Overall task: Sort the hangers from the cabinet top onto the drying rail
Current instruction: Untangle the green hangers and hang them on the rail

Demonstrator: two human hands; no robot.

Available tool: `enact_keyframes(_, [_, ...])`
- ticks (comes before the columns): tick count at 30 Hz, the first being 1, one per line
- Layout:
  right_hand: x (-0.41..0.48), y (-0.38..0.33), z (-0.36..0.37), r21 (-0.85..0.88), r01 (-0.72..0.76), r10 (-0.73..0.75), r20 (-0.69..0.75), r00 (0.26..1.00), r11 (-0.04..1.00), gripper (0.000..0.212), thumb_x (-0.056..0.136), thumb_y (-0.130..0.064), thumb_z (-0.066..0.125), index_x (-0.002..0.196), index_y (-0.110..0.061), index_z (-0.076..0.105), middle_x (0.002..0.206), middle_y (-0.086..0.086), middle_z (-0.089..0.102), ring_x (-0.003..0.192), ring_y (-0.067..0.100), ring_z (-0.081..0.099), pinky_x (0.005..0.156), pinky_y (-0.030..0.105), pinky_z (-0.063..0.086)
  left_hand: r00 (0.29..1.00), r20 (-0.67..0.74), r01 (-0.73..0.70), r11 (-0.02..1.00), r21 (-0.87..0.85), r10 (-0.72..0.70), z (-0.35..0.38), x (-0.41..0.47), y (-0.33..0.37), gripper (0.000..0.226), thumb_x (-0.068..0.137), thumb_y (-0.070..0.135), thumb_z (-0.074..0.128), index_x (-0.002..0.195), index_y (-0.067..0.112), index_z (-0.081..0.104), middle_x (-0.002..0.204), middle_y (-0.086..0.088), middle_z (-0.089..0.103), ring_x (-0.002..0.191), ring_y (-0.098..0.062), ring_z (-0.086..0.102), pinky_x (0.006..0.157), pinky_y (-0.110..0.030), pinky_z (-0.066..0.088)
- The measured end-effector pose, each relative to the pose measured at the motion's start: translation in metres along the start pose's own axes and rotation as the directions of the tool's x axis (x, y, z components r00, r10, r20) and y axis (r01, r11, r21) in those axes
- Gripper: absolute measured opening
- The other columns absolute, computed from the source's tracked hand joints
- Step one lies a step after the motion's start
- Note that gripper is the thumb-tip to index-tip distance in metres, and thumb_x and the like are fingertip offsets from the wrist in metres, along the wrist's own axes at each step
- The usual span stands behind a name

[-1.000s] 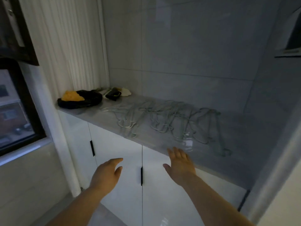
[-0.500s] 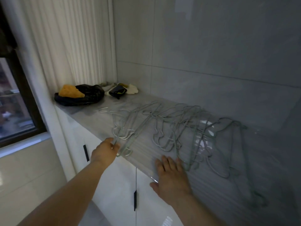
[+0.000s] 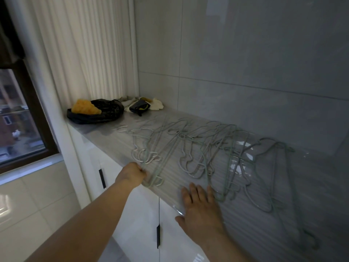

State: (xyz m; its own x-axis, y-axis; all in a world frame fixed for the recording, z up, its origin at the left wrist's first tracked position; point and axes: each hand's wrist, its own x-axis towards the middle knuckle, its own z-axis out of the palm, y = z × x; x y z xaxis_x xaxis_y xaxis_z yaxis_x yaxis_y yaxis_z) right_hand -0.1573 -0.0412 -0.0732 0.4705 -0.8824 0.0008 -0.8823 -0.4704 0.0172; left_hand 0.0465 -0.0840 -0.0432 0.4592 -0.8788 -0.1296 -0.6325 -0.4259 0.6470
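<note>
Cabinet top [image 3: 105, 131]: grey, ribbed surface, running along a tiled wall [image 3: 245, 63] above white doors [image 3: 139, 220] with black handles [image 3: 158, 236]. Hangers [image 3: 207, 148]: thin wire, pale green and white, many, lying flat and tangled across the middle of the top from near its left end to well right of both hands; hooks overlap, count not legible. Hanger [image 3: 151, 184]: pale green, the one at the front left of the spread, its looped end at the front edge of the top. Left hand [image 3: 132, 173]: at that front edge, fingers curled and gripping the hanger's wire; fingertips mostly hidden behind the knuckles. Right hand [image 3: 200, 207]: palm down on the top near the front edge, fingers straight and spread, holding nothing, fingertips just beside the nearest wires. Bag [image 3: 100, 113]: black plastic, at the far left end of the top, with a yellow lump [image 3: 85, 107] resting in it. Cloths [image 3: 145, 104]: pale and dark, bunched in the back corner beside the bag. Curtain [image 3: 85, 53]: white, pleated, behind the bag. Window [image 3: 17, 120]: dark frame, at left.
</note>
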Motion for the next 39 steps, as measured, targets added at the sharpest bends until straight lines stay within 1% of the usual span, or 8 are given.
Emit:
enact_keyframes(2, [0.0, 0.0, 0.0, -0.006, 0.001, -0.001, -0.002, 1.0, 1.0, 0.076, 0.091, -0.05, 0.037, 0.147, -0.012, 0.0, 0.156, 0.016, 0.001, 0.144, 0.028, 0.002, 0.113, 0.049, -0.012, 1.0, -0.008, 0.018, 0.998, -0.065, -0.019, -0.002, -0.001, -0.001, 0.018, 0.088, 0.01, 0.044, 0.083, -0.001, 0.058, 0.089, -0.021, 0.066, 0.086, -0.032, 0.065, 0.069, -0.028, 0.05])
enact_keyframes(6, [-0.001, 0.0, 0.0, -0.004, -0.003, 0.003, -0.004, 1.0, 1.0, 0.077, 0.091, -0.05, 0.037, 0.147, -0.013, 0.0, 0.156, 0.015, 0.001, 0.144, 0.027, 0.002, 0.113, 0.05, -0.013, 0.999, -0.01, 0.038, 0.939, -0.341, -0.044, -0.008, -0.008, -0.003, 0.022, 0.094, 0.007, 0.034, 0.073, 0.013, 0.039, 0.067, -0.008, 0.055, 0.04, -0.017, 0.06, 0.028, -0.011, 0.035])
enact_keyframes(12, [-0.001, 0.001, 0.0, -0.016, 0.0, 0.0, 0.005, 1.0, 1.0, 0.076, 0.091, -0.052, 0.035, 0.147, -0.014, 0.0, 0.156, 0.014, 0.002, 0.144, 0.026, 0.002, 0.114, 0.049, -0.011, 0.979, -0.2, -0.065, 0.88, -0.471, -0.035, -0.031, -0.018, -0.005, 0.027, 0.096, 0.009, 0.029, 0.072, 0.019, 0.035, 0.085, -0.018, 0.06, 0.065, -0.034, 0.059, 0.03, -0.018, 0.039])
enact_keyframes(20, [-0.003, -0.001, -0.004, -0.028, -0.008, 0.008, 0.019, 1.0, 1.0, 0.077, 0.091, -0.053, 0.034, 0.147, -0.013, 0.0, 0.156, 0.013, 0.001, 0.144, 0.025, 0.002, 0.113, 0.049, -0.012, 0.926, -0.371, -0.249, 0.851, -0.463, 0.069, -0.05, -0.046, -0.02, 0.007, 0.098, 0.016, 0.03, 0.094, 0.012, 0.035, 0.071, -0.003, 0.058, 0.043, -0.02, 0.055, 0.037, -0.019, 0.043])
enact_keyframes(28, [-0.006, -0.004, -0.013, -0.059, 0.036, -0.035, 0.019, 0.999, 0.998, 0.081, 0.086, -0.066, 0.028, 0.147, -0.021, 0.001, 0.157, 0.001, 0.003, 0.144, 0.02, -0.002, 0.113, 0.049, -0.01, 0.884, -0.46, -0.316, 0.83, -0.459, 0.082, -0.09, -0.088, -0.05, 0.015, 0.097, 0.013, 0.034, 0.083, 0.018, 0.039, 0.068, -0.004, 0.061, 0.038, -0.019, 0.056, 0.033, -0.022, 0.044])
enact_keyframes(31, [-0.012, -0.025, -0.034, 0.09, 0.124, -0.12, -0.05, 0.991, 0.988, 0.077, 0.088, -0.063, 0.03, 0.147, -0.022, 0.003, 0.157, -0.003, 0.005, 0.144, 0.015, 0.002, 0.116, 0.038, -0.005, 0.857, -0.504, -0.343, 0.848, -0.403, 0.107, -0.105, -0.111, -0.059, 0.022, 0.097, 0.014, 0.033, 0.078, 0.022, 0.038, 0.065, -0.001, 0.061, 0.028, -0.007, 0.052, 0.029, -0.015, 0.039])
enact_keyframes(35, [-0.018, -0.073, -0.082, 0.513, 0.291, -0.12, -0.339, 0.933, 0.807, 0.055, 0.091, -0.04, 0.05, 0.137, -0.014, 0.036, 0.143, 0.004, 0.041, 0.131, 0.017, 0.035, 0.11, 0.024, 0.023, 0.84, -0.527, -0.365, 0.857, -0.365, 0.133, -0.122, -0.157, -0.069, 0.024, 0.097, 0.018, 0.035, 0.076, 0.029, 0.039, 0.064, 0.002, 0.063, 0.032, -0.006, 0.055, 0.033, -0.019, 0.044])
enact_keyframes(39, [-0.037, -0.136, -0.138, 0.849, 0.249, -0.078, -0.241, 0.967, 0.466, 0.048, 0.092, -0.028, 0.051, 0.134, -0.007, 0.04, 0.137, 0.008, 0.047, 0.122, 0.017, 0.044, 0.089, 0.018, 0.032, 0.824, -0.541, -0.336, 0.915, -0.224, 0.17, -0.136, -0.225, -0.091, 0.026, 0.095, 0.015, 0.038, 0.076, 0.032, 0.037, 0.064, 0.005, 0.063, 0.034, -0.004, 0.055, 0.034, -0.013, 0.041])
